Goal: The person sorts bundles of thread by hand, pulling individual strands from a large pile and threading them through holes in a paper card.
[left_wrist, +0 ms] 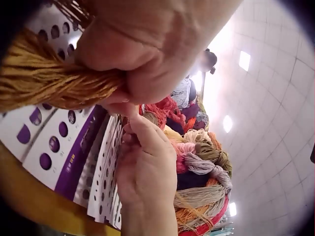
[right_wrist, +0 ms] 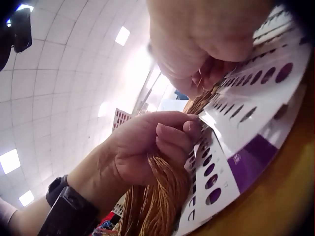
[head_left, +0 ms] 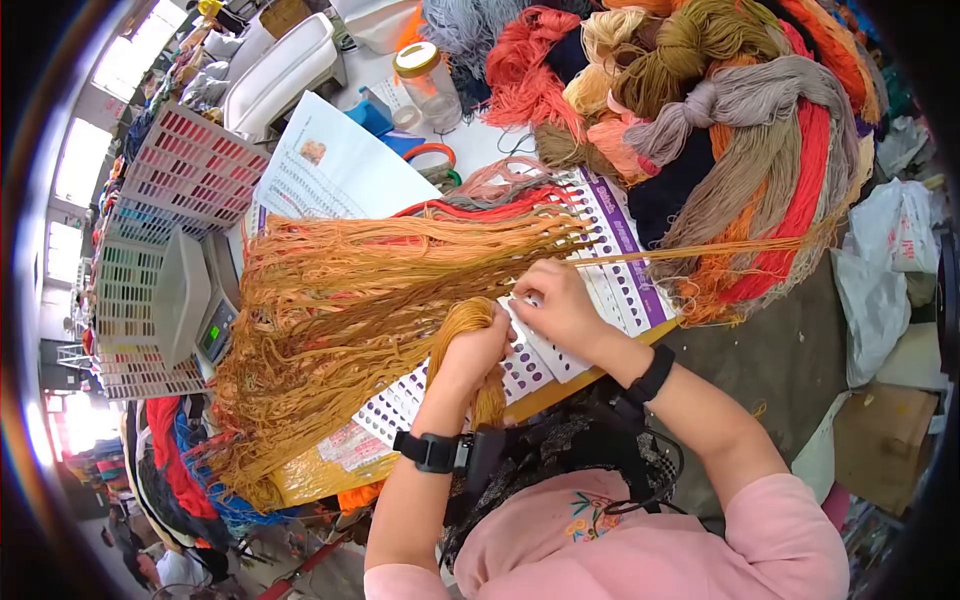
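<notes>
In the head view the left hand [head_left: 474, 350] grips a folded golden-brown yarn hank [head_left: 463, 325], whose strands hang on both sides of the fist. The right hand [head_left: 556, 305] is just to its right, fingers bent, thumb and fingertips together over the punched white cards [head_left: 530, 365]. The right wrist view shows fine thread at the right hand's [right_wrist: 206, 54] pinched fingertips, close to the left hand [right_wrist: 152, 142]. Rows of orange to brown strands [head_left: 330, 290] lie across the cards, and one long golden strand [head_left: 700, 252] stretches right to the yarn pile.
A heap of coloured yarn hanks [head_left: 700, 110] fills the back right. Behind the strands are a printed sheet [head_left: 335, 160], a glass jar [head_left: 430, 90] and red-handled scissors [head_left: 432, 152]. A scale [head_left: 215, 325] and colour charts [head_left: 190, 170] stand at the left.
</notes>
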`<state>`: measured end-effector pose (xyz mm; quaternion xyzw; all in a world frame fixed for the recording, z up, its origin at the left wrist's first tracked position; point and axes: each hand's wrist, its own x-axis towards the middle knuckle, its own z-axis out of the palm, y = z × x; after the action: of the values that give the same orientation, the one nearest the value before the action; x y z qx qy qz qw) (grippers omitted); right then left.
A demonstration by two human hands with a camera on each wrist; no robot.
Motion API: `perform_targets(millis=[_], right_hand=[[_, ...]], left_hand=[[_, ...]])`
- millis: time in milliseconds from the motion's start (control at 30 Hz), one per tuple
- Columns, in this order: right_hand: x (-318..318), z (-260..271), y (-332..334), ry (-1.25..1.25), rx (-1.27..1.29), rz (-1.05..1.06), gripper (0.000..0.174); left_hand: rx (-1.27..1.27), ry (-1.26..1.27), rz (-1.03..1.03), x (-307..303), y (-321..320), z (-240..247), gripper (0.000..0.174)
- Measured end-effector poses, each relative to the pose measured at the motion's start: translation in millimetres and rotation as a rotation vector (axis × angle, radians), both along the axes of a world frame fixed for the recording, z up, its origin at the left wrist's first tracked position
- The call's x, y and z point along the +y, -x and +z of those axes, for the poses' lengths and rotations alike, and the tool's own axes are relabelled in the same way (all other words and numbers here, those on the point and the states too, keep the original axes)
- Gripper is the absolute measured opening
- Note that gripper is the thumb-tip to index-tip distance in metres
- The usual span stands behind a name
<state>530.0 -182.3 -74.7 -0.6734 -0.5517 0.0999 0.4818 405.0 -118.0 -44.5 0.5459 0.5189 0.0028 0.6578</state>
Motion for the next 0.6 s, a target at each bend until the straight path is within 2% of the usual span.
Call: perform_targets(millis=[33,167,267,300,433,533,600], right_hand=[[4.1,-4.5,2.6,-0.023,-0.048,-0.015,0.007],[6.9,-11.1,-6.2,0.049,0.089,-0.027,0.009],[-3.1,-8.3,-6.7,-0.033,-0.120,0.113,0.016],[-9.4,-5.9,-3.0,-0.024,-0.142,0.154,0.025],[-19.4,2.0,3.7,-0.044,-0.244,0.161,0.032],[-15.0,-1.5,-5.1,-0.024,-0.046,0.264,0.027],[-13.1,-2.1,-3.3,-0.048,0.042,0.219,0.025]], left_hand=[[0.070,-0.039,-0.044,0.9,1.9,-1.6,0.020],[0.138,-0.034,-0.035,0.5,3.3,3.3,0.022],[-0.033,0.099,0.246,-2.1,-1.5,0.2,0.019],[-0.083,0.129,0.265,-1.0,-1.9,-3.5,0.018],[-0.229,0.230,0.344,-0.9,-0.5,-13.6,0.013],[-0.281,0.206,0.383,-6.7,-7.4,-17.4,0.013],[-0.240,0.160,0.381,-7.4,-9.1,-22.5,0.012]])
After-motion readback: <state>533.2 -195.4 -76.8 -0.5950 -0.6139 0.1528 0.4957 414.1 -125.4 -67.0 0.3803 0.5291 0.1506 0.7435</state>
